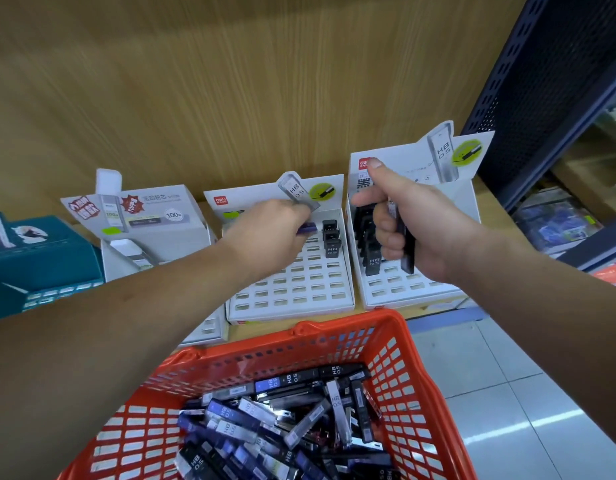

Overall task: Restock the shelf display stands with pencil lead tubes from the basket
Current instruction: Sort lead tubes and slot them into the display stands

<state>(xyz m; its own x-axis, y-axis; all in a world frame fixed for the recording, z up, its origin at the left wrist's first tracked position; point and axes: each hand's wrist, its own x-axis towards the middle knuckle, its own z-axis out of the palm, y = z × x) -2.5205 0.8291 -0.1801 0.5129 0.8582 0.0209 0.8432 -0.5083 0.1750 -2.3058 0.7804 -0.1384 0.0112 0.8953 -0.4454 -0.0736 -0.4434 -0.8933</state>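
A red plastic basket (400, 344) in front of me holds several loose pencil lead tubes (282, 410). Two white slotted display stands sit on the wooden shelf. Over the middle stand (292, 289), my left hand (275, 230) pinches a blue-purple tube (307, 229) beside three black tubes (331, 239) standing in slots. My right hand (400, 220) grips a bundle of dark tubes (407, 251) in a fist above the right stand (403, 285), whose left columns hold several black tubes (367, 244).
A third white display box (154, 233) stands at the left, next to a teal box (40, 258). A dark blue perforated shelf upright (541, 98) rises at the right. Grey floor tiles (507, 393) show beside the basket. A wood panel backs the shelf.
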